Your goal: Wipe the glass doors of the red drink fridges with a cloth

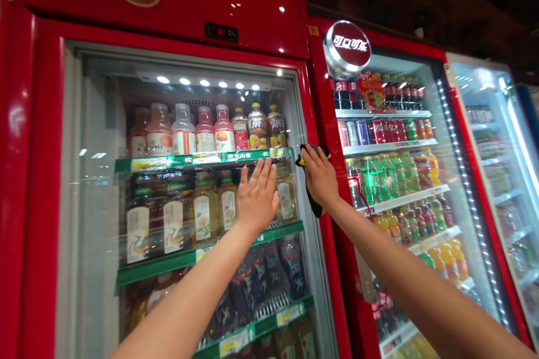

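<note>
My left hand [256,197] lies flat against the glass door [99,207] of the red drinks fridge, its fingers pointing up and holding nothing. Under my right hand [320,178] is a black cloth with yellow edges [314,202], pressed to the red door frame [309,118] at the right side of that fridge. Part of the cloth hangs below the palm, and the hand covers most of the rest. Behind the glass stand pink-and-white bottles [204,129] and, one shelf down, bottles with pale labels [202,216].
A second red fridge [320,61] with cans and bottles stands close on the right, bearing a round sign [348,46]. Beyond it is a white-framed fridge [457,73]. A small digital display [221,32] sits above the left fridge's door.
</note>
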A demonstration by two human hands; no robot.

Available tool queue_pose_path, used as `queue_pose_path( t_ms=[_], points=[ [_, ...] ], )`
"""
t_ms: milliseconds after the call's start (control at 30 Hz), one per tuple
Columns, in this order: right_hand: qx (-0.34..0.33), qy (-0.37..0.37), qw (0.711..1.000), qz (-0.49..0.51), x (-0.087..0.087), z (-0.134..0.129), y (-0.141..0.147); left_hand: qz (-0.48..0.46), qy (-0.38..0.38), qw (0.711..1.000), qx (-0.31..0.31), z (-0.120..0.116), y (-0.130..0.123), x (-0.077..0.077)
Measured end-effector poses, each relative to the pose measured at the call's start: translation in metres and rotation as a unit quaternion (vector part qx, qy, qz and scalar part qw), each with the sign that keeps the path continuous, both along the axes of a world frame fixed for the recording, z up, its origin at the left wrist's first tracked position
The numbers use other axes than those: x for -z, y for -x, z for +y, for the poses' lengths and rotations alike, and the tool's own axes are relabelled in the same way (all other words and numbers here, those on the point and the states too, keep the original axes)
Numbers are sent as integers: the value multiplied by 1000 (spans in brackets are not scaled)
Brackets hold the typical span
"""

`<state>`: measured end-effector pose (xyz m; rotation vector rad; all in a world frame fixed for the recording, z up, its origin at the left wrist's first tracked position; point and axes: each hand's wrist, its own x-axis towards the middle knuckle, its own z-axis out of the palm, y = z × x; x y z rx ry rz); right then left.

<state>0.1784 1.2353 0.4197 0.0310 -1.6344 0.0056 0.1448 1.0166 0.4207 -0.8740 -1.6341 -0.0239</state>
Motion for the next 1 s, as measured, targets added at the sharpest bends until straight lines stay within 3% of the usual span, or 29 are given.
queue_pose_path(
  t_ms=[67, 100, 233, 300, 367, 467, 533, 600, 733, 800, 867, 1000],
  points=[
    [-4, -9, 1000, -7, 22, 1, 0, -4, 5, 1000, 0, -3, -1, 5],
    [-6, -10, 1000, -7, 23, 2, 1, -5, 7, 1000, 0, -4, -1, 6],
    [-11, 13, 1000, 8, -4, 4, 8, 1, 6, 1000, 2, -5, -1, 5],
    [-4, 25, 1000, 13, -7, 1, 9, 3, 3, 1000, 5, -5, -1, 7],
    [8, 30, 999, 12, 12, -4, 8, -3, 3, 1000, 8, -6, -2, 12],
    [30, 6, 1000, -8, 61, -13, 2, -16, 11, 1000, 9, -12, -3, 25],
    [37, -19, 999, -23, 78, -16, -2, -20, 24, 999, 9, -18, -3, 31],
    [33, -25, 999, -22, 66, -17, -2, -20, 36, 999, 6, -21, -2, 31],
    [13, 32, 999, 21, -3, -25, 9, -21, 34, 999, -4, -20, -2, 23],
    [15, 31, 999, 16, -20, -29, 10, -20, 26, 999, -2, -19, -2, 20],
    [16, -22, 1000, -14, -12, -29, 6, -17, 21, 1000, 2, -22, -1, 22],
    [1, -159, 984, -78, 29, -15, -12, -15, 22, 1000, 3, -37, 1, 30]
  ],
)
